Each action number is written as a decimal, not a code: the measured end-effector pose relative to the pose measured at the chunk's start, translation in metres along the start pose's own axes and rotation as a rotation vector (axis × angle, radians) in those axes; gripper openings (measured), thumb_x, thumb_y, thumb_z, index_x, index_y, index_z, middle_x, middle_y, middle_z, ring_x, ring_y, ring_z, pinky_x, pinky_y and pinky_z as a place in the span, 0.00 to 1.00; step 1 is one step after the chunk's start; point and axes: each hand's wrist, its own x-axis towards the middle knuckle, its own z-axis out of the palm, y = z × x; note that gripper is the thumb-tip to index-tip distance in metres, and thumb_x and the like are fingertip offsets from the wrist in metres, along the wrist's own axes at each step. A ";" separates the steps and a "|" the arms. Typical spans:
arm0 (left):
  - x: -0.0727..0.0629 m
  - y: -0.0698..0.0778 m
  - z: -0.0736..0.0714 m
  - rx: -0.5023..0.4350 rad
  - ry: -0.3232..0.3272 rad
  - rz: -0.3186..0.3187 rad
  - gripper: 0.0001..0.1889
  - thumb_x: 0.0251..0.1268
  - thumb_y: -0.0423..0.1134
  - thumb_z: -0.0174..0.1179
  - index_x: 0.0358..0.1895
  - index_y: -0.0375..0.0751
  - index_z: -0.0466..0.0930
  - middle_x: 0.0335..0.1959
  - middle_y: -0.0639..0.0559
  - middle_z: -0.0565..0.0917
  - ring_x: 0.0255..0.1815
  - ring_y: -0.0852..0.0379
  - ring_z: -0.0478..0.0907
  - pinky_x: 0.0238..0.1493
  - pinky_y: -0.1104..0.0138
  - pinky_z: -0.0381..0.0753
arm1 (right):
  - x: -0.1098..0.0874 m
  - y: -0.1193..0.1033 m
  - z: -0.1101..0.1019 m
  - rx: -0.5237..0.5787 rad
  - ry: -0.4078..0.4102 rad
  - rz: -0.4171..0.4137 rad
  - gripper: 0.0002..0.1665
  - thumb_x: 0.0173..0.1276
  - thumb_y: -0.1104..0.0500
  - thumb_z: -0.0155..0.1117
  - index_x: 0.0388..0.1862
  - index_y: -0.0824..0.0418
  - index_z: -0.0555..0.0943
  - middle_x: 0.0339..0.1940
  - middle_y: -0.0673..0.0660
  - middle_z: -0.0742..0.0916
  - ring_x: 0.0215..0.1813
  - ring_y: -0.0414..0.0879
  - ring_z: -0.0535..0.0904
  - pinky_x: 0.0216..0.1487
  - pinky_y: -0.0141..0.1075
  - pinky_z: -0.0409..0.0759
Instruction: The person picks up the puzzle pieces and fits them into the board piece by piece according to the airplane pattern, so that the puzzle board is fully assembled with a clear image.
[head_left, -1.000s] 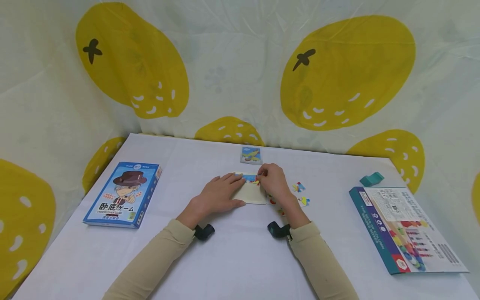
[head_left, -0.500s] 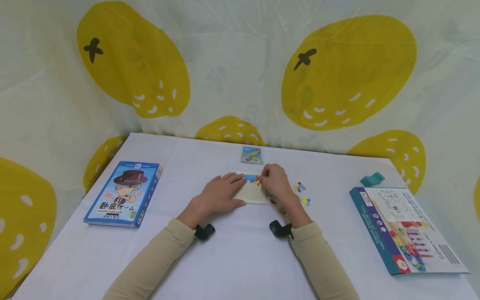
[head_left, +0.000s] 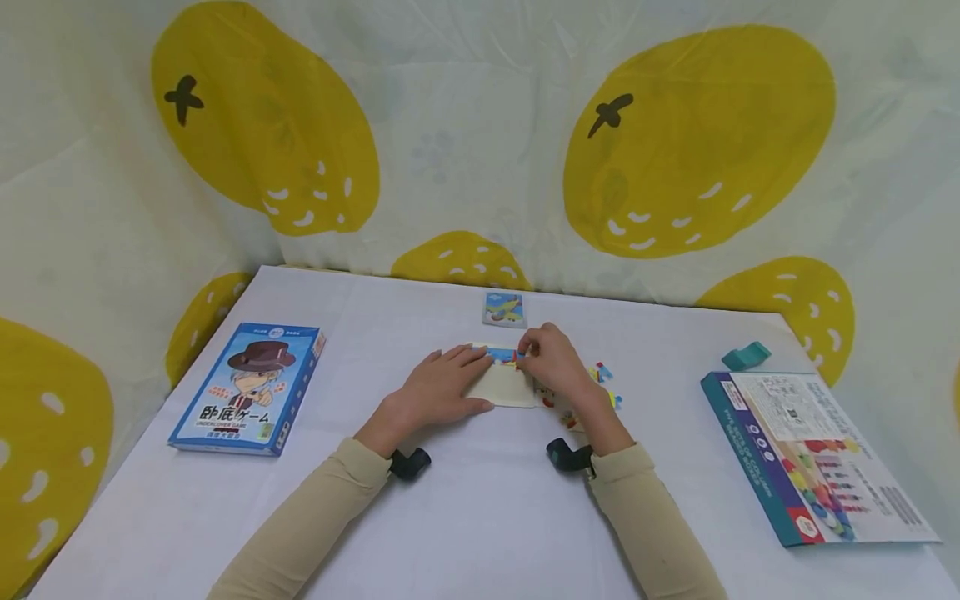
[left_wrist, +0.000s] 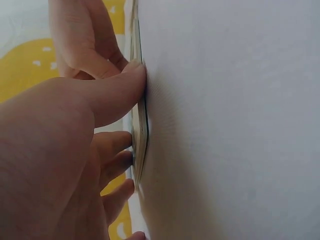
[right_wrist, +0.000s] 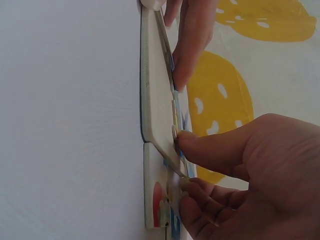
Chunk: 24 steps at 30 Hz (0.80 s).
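A small cream puzzle tray [head_left: 504, 392] lies on the white table, with blue puzzle pieces [head_left: 501, 355] along its far side. My left hand [head_left: 444, 385] rests on the tray's left part with extended fingers, its thumb at the near edge in the left wrist view. At the tray's far right corner, my right hand [head_left: 558, 365] pinches a small puzzle piece [right_wrist: 175, 134] between thumb and fingers, low over the tray. Most of that piece is hidden by the fingertips. Loose puzzle pieces [head_left: 600, 372] lie to the right, partly behind the right hand and wrist.
Beyond the tray sits a small picture card [head_left: 504, 309] with a yellow airplane. A blue game box [head_left: 251, 387] lies at the left. On the right are a larger white and teal box [head_left: 817, 458] and a teal object [head_left: 746, 357]. A patterned curtain [head_left: 472, 150] hangs behind the table.
My right wrist and forearm have shifted slightly right, covering more of the loose pieces, while its fingertips stay at the tray's far right corner. The left hand has stayed in place.
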 end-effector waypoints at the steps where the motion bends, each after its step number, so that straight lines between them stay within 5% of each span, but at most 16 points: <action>1: 0.000 -0.001 0.000 -0.012 0.000 0.005 0.40 0.68 0.67 0.52 0.79 0.55 0.56 0.80 0.57 0.59 0.82 0.53 0.53 0.77 0.46 0.58 | 0.000 0.000 0.000 -0.003 -0.003 -0.003 0.07 0.63 0.61 0.68 0.39 0.61 0.84 0.38 0.59 0.76 0.39 0.50 0.72 0.38 0.38 0.72; 11: -0.011 -0.017 -0.011 -0.189 -0.064 -0.036 0.41 0.66 0.60 0.61 0.78 0.52 0.57 0.81 0.57 0.56 0.82 0.53 0.52 0.78 0.55 0.61 | -0.003 0.003 0.001 0.014 0.002 0.034 0.08 0.65 0.61 0.68 0.41 0.62 0.84 0.41 0.59 0.77 0.43 0.52 0.73 0.45 0.41 0.76; 24: -0.014 -0.024 -0.011 -0.219 -0.065 -0.033 0.41 0.65 0.60 0.62 0.78 0.53 0.58 0.81 0.59 0.57 0.83 0.52 0.50 0.78 0.53 0.59 | -0.017 0.022 -0.027 0.052 -0.059 0.022 0.11 0.69 0.64 0.59 0.48 0.62 0.83 0.46 0.59 0.83 0.47 0.52 0.75 0.51 0.44 0.76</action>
